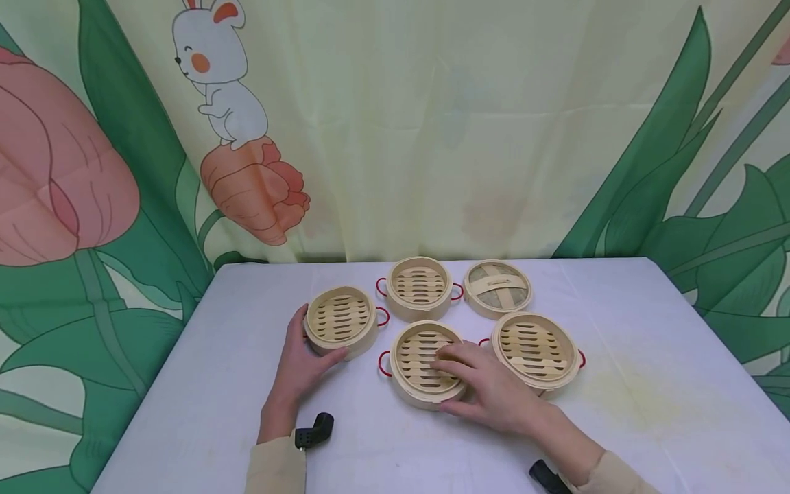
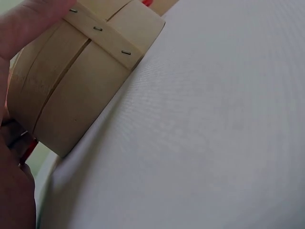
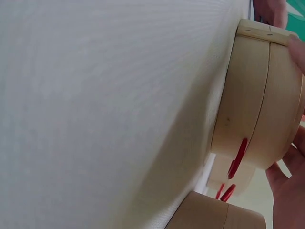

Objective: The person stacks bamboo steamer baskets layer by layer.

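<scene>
On the left of the group, my left hand grips a round bamboo steamer basket, thumb along its near side and fingers round its left side. The left wrist view shows the stapled wall of that basket standing on the cloth. My right hand holds the front middle steamer basket, its thumb at the near rim and its fingers bent over the slatted top. In the right wrist view a red handle sticks out from this basket's wall; some fingertips are hidden.
Just right of my right hand stands another steamer basket with red handles. Behind are one more basket and a woven bamboo lid with a cross strap. A white cloth covers the table; a printed curtain hangs behind.
</scene>
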Demonstrator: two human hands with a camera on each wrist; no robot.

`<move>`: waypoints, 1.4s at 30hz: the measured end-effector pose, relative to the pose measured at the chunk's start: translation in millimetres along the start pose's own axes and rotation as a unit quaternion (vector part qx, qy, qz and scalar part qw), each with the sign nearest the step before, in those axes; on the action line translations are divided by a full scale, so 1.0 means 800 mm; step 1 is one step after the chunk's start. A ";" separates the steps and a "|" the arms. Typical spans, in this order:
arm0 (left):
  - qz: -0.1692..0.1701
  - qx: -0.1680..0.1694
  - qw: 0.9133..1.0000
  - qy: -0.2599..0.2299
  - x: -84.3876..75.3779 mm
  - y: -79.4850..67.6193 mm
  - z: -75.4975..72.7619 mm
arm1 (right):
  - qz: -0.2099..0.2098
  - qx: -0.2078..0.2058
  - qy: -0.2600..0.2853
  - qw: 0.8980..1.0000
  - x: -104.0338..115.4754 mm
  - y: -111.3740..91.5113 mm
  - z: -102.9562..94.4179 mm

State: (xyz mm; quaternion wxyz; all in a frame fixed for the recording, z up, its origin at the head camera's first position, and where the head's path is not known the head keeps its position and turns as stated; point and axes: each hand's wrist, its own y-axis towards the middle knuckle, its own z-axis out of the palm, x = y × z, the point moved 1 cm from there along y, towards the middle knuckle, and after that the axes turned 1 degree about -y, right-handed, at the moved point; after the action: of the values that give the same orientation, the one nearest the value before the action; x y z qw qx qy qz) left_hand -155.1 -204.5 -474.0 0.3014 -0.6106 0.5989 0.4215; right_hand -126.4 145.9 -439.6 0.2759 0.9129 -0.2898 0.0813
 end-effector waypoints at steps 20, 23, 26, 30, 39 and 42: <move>-0.015 -0.009 1.000 0.017 0.003 -0.003 0.000 | -0.006 -0.034 0.021 0.999 0.006 -0.001 0.002; -0.021 -0.009 1.000 0.017 0.004 -0.003 0.000 | -0.008 -0.040 0.028 0.999 0.007 -0.001 0.001; -0.023 -0.008 1.000 0.018 0.005 -0.003 0.001 | -0.013 -0.048 0.038 0.998 0.007 0.000 0.001; -0.020 -0.010 1.000 0.018 0.006 -0.003 0.001 | -0.021 -0.055 0.052 0.997 0.006 0.000 0.001; -0.016 -0.009 1.000 0.017 0.005 -0.003 0.000 | -0.023 -0.070 0.073 0.995 0.007 0.001 0.000; -0.016 -0.011 1.000 0.018 0.005 -0.003 0.000 | -0.034 -0.084 0.073 0.993 0.009 0.003 0.000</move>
State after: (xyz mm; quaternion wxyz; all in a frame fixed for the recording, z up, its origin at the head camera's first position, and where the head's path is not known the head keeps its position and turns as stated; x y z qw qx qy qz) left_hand -153.0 -205.9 -478.3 0.2910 -0.6308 0.5897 0.4118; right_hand -121.9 141.2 -436.2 0.3747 0.8873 -0.2436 0.1136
